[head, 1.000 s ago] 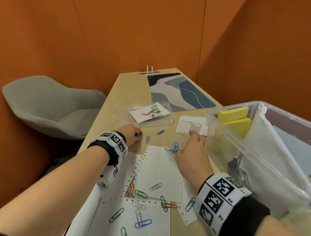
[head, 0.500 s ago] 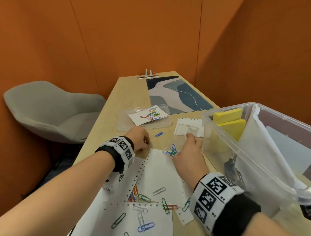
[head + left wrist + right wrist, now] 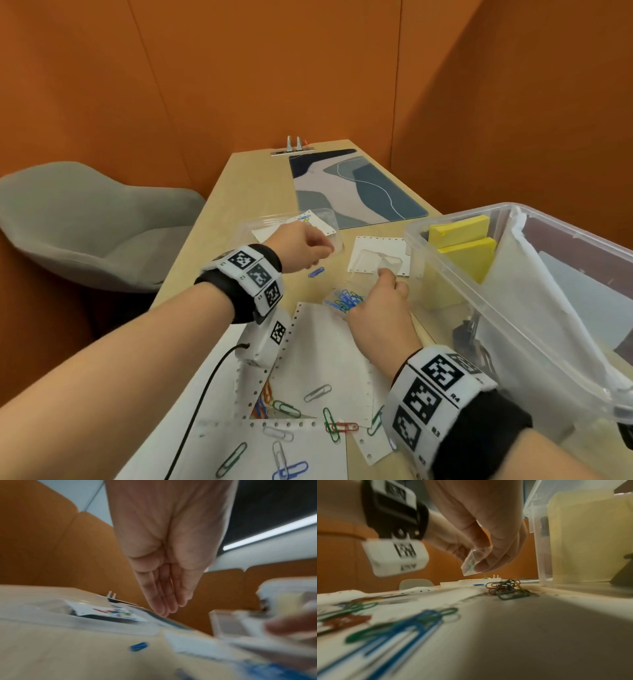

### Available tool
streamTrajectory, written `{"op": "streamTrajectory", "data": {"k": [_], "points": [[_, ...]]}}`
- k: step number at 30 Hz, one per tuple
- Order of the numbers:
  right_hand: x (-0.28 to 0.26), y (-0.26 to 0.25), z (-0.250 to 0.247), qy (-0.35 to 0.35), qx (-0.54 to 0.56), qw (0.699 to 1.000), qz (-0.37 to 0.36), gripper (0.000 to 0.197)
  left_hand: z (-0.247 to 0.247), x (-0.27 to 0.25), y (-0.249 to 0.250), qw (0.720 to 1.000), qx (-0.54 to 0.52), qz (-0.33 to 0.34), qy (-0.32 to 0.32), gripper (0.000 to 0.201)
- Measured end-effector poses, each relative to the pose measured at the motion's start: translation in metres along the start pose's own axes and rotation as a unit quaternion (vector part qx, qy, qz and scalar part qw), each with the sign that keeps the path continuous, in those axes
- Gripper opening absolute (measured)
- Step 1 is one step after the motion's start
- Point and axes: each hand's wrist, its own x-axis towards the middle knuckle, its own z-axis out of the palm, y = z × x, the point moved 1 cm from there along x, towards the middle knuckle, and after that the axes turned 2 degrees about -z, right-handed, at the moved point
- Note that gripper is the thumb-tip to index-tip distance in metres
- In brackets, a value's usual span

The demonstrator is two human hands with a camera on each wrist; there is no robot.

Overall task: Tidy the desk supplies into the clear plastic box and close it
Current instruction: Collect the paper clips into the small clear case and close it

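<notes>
Clear plastic box (image 3: 513, 308) cropped at right; left-wrist foreground blurred.

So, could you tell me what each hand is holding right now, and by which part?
The right hand pinches a small clear plastic case by its upper end. The left hand holds nothing; its fingers are straight.

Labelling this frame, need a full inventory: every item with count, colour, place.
Clear plastic storage box: one, right on the desk.
Yellow sticky-note pads: two, inside the box.
Small clear plastic case: one, in right-hand grip.
Pile of coloured paper clips: one, blue-green, beside the right hand.
Loose blue paper clip: one, below the left hand.
Scattered paper clips: several, mixed colours, on near sheets.
White perforated paper sheets: several, near edge.
Clear shallow tray: one, under the left hand.
Patterned desk mat: one, far end.
Grey chair: one, left.
Left hand: above the tray.
Right hand: pinching the case.
</notes>
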Motion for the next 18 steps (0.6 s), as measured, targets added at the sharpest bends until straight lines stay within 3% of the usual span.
{"op": "streamTrajectory", "data": {"k": [3,7,11,15,17,18], "points": [[0.003,0.002,-0.002,0.014,0.007,1.000,0.006,0.063,0.018,0.018,-0.014,0.989,0.147,-0.005,-0.030,0.034],[0.002,0.002,0.000,0.026,-0.034,0.999,-0.012,0.067,0.035,0.027,-0.016,0.974,0.218,0.012,-0.064,0.035],[0.001,0.002,0.001,0.006,-0.061,0.998,-0.026,0.061,0.032,0.024,-0.013,0.974,0.220,0.022,-0.046,0.027],[-0.001,0.001,0.001,-0.003,-0.058,0.998,-0.014,0.065,0.030,0.010,-0.021,0.975,0.216,-0.010,-0.056,0.020],[-0.003,-0.001,0.001,-0.001,-0.039,0.999,-0.007,0.067,0.019,0.004,-0.024,0.989,0.132,-0.037,-0.047,0.012],[-0.004,-0.002,0.002,0.001,-0.032,0.999,-0.006,0.068,0.012,0.001,-0.024,0.997,0.041,-0.054,-0.039,0.011]]}}
